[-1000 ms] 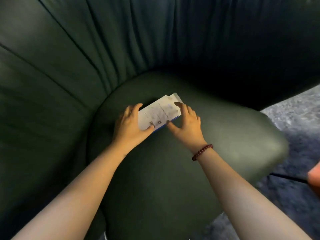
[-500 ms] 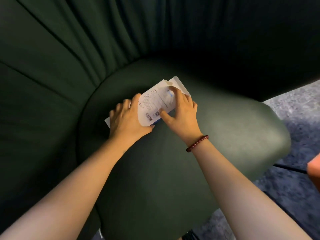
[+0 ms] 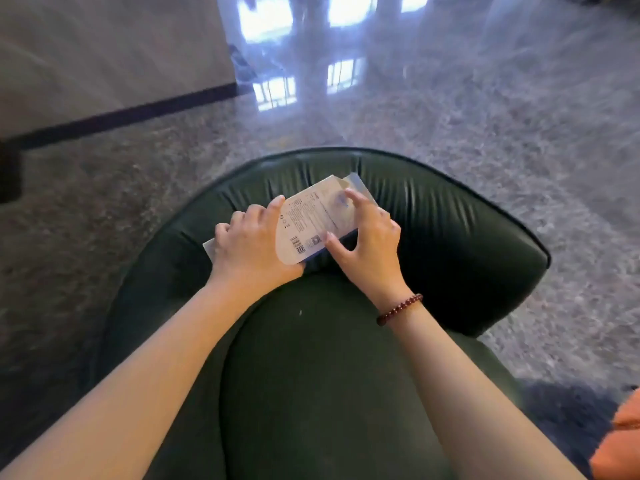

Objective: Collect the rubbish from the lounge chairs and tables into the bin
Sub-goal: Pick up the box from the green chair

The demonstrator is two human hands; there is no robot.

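Item: one flat packet (image 3: 313,221), white, printed, with a barcode at its near corner and a blue underside. I find it held between both hands over the lounge chair (image 3: 311,375), roughly level with the pleated backrest. I cannot tell whether it touches the upholstery.

The left hand (image 3: 252,247) grips the packet's left end, fingers curled over the top face and thumb below. The right hand (image 3: 367,244) pinches the right part, forefinger laid along the top and thumb against the near edge. I judge the two-handed hold is there to keep a thin, limp piece flat and under control while it is carried off the seat. A beaded bracelet (image 3: 399,309) sits on the right wrist.

Surroundings: a polished speckled floor (image 3: 485,116) lies beyond the chair, with bright reflections, and a pale wall (image 3: 104,57) with a dark skirting stands far left. An orange object (image 3: 620,441) intrudes at the lower right edge; I cannot identify it. No bin is in view, so the route to it cannot be assessed. Nothing visible obstructs the hands. I see no other rubbish on the chair.
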